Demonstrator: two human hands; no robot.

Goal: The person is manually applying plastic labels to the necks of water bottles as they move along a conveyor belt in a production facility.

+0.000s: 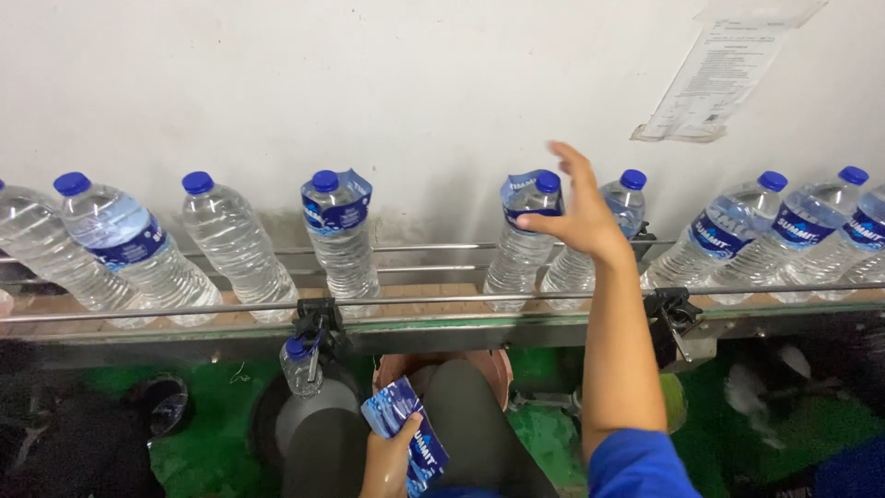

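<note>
At centre frame the right hand (576, 214) reaches open-fingered, holding nothing, to a bottle (524, 242) with a loose label on the conveyor (442, 318), while at bottom centre the left hand (392, 452) grips spare labels (406, 432) ready

Water bottles (230, 244) stand in a row on the conveyor (442, 318) before the wall (433, 83); one small bottle (300, 366) sits below it.

white wall (433, 83), taped paper sheet (719, 78), green floor (221, 415)
</note>
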